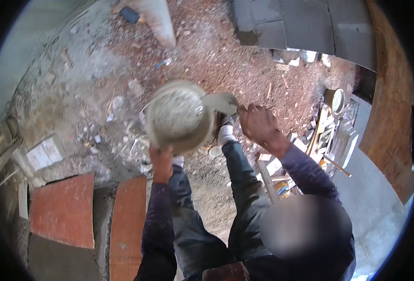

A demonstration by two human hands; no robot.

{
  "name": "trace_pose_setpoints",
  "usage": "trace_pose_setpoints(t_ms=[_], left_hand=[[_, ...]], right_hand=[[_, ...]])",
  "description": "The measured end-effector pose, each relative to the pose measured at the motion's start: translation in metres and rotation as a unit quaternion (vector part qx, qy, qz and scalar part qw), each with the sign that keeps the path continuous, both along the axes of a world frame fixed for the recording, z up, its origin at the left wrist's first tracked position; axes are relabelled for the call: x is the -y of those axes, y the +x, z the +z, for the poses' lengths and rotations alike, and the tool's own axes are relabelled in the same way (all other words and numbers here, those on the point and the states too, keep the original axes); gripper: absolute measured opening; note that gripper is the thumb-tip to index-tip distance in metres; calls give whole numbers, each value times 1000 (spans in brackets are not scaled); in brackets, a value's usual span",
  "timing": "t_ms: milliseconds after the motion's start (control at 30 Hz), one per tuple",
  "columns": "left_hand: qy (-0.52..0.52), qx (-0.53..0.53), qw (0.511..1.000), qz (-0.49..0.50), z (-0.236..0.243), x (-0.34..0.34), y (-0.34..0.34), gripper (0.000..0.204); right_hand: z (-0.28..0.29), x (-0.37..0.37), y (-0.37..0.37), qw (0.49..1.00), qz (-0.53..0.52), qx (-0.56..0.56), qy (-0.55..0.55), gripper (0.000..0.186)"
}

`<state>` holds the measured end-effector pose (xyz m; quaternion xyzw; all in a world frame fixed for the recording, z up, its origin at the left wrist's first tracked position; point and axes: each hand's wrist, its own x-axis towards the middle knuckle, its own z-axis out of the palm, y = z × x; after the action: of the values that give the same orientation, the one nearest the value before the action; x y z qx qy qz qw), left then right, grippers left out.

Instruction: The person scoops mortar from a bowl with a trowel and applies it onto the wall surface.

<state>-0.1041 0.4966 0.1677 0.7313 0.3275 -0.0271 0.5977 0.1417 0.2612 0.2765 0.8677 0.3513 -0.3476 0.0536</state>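
Head view. Ground is reddish dirt floor (207, 56), strewn with stones and pale chips, greyer and dustier toward the left.

Landmark: the bucket (188, 144), ahead of the person's body and above the feet, its mouth facing the camera. Inside: wet grey mix (172, 112), glossy along its right part. Cannot tell whether the bucket's base rests on the floor or is raised.

Left hand (161, 161): at the bucket's near edge, fingers closed on it; the grip's underside is hidden. Right hand (261, 125): just right of the bucket, fingers curled around the handle end of a trowel (222, 102). Handle mostly covered by the hand. Blade is coated grey and reaches leftward over the bucket's right rim, tip at the mix; cannot tell how deep it sits.

Surroundings, by bucket:
- Near side: the person's legs (244, 173), one foot partly visible by the bucket's right edge.
- Near left: two red boards (63, 208); farther left, a white tile (44, 153).
- Right: scrap pile (317, 140) of wood and broken pieces; beside its far end, a small pail (329, 99). Farther right, a brown board (392, 93).
- Far right: grey slabs (305, 23).
- Beyond: a pale tapered object (158, 18), kind unclear.
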Motion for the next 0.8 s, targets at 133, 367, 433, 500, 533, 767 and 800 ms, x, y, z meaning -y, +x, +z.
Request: trace_pose_setpoints(t_ms=[133,367,433,500,533,767,800], left_hand=[[-216,4,970,112,36,2,58,43],[-245,-30,966,74,27,-49,55,44],[-281,-7,955,94,26,-51,56,44],[-280,-28,950,133,25,-50,55,47],[-279,-38,947,154,25,-49,55,48],[-328,-76,902,271,29,-59,44,53],[-331,-70,902,266,24,-60,39,53]], right_hand=[[-53,-49,-21,989,100,-28,-110,33],[-11,-35,-77,975,-131,-35,174,36],[-8,-36,-82,973,-140,-2,181,39],[-11,-38,-81,972,-132,16,194,41],[-12,-40,-78,970,-121,31,208,42],[-11,-68,-58,984,-92,11,154,38],[-12,-69,-54,984,-93,18,153,38]])
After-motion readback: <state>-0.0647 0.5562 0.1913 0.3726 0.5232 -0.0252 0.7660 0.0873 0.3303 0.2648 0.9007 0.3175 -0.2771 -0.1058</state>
